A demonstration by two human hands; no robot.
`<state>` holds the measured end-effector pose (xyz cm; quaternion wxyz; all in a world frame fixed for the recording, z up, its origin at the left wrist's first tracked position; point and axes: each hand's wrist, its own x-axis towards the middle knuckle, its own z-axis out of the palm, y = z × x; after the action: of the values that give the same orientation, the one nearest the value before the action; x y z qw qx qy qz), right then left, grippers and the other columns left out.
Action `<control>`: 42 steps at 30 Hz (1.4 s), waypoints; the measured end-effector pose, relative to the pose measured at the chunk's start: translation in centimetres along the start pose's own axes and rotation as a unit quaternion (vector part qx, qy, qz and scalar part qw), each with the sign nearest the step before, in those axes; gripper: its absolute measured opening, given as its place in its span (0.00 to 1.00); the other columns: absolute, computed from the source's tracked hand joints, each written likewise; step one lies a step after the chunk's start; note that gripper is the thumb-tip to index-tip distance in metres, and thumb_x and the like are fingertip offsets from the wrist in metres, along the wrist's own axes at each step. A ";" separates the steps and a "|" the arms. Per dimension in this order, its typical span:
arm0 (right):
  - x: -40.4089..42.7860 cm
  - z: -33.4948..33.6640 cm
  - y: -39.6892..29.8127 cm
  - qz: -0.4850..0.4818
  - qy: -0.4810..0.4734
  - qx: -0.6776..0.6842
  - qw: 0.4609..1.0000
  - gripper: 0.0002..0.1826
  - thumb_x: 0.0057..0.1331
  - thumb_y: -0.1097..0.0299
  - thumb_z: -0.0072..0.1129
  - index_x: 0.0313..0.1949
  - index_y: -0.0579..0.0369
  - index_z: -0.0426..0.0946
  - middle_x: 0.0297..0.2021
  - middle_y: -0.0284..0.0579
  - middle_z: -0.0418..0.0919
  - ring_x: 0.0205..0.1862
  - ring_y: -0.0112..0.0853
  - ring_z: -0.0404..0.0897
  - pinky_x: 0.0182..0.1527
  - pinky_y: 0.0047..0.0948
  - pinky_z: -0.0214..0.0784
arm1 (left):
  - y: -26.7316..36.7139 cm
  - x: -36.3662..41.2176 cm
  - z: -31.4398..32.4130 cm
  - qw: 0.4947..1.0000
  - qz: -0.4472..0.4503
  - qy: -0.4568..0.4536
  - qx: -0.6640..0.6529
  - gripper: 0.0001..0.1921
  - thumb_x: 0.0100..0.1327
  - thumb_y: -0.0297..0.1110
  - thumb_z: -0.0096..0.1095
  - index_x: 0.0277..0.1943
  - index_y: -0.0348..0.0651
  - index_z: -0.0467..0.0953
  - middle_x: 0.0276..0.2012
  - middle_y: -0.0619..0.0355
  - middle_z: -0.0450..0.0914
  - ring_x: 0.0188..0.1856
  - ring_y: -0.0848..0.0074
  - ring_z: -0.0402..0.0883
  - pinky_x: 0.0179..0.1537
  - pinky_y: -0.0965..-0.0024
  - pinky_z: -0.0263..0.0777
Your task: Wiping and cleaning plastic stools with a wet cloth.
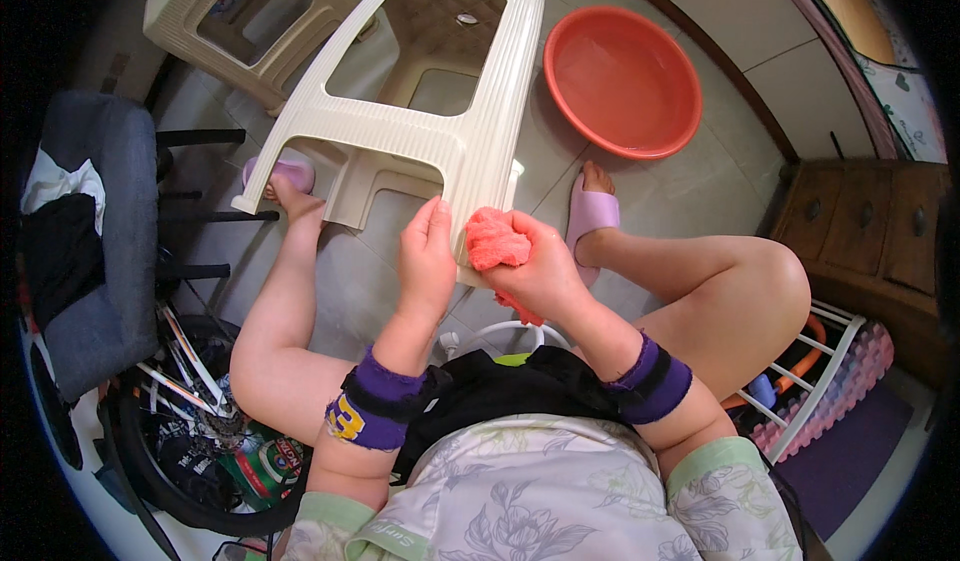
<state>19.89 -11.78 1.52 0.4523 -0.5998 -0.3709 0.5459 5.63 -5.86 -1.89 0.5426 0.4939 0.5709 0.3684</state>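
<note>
A cream plastic stool (420, 129) lies tipped in front of me, its legs pointing towards my lap and its ribbed side up. My left hand (430, 257) grips the edge of the stool's near leg, thumb on top. Bunched in my right hand (544, 264) is a coral-red cloth (495, 240), pressed against the other edge of that leg, with a tail of cloth hanging below my palm. Beyond my right foot stands a round red plastic basin (622, 84) holding what looks like water.
Another cream stool (247, 20) stands at the upper left. On the left are a grey chair (112, 246) and a bicycle wheel (202, 516). A wooden drawer cabinet (862, 223) and a white metal rack (817, 384) stand at the right. My feet wear pink slippers (594, 212).
</note>
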 end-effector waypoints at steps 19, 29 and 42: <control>1.1 -0.2 0.1 0.021 0.005 0.027 0.999 0.17 0.58 0.72 0.69 0.45 0.61 0.76 0.33 0.38 0.80 0.31 0.22 0.81 0.30 0.26 0.76 | 0.4 0.5 0.3 0.999 -0.026 -0.014 -0.034 0.23 0.79 0.38 0.49 0.61 0.23 0.72 0.53 0.49 0.82 0.54 0.74 0.78 0.58 0.71 0.70; -1.5 1.4 0.0 -0.289 -0.003 -0.227 0.930 0.23 0.48 0.77 0.69 0.47 0.50 0.83 0.48 0.43 0.80 0.51 0.43 0.79 0.53 0.39 0.73 | 2.8 0.7 -1.2 0.918 -0.172 -0.198 -0.296 0.19 0.80 0.39 0.43 0.57 0.28 0.72 0.49 0.49 0.82 0.49 0.69 0.84 0.52 0.66 0.78; -1.6 0.4 -1.1 -0.298 -0.002 -0.263 0.918 0.19 0.47 0.79 0.68 0.42 0.53 0.83 0.43 0.41 0.80 0.43 0.42 0.81 0.46 0.37 0.76 | 2.4 0.2 -0.3 0.917 -0.232 -0.117 -0.302 0.22 0.80 0.43 0.44 0.64 0.32 0.69 0.56 0.48 0.78 0.55 0.68 0.81 0.56 0.65 0.76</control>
<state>19.33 -12.86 3.10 0.4192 -0.5582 -0.6632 0.2698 5.77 -5.05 0.42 0.7992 0.1998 0.4634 0.3266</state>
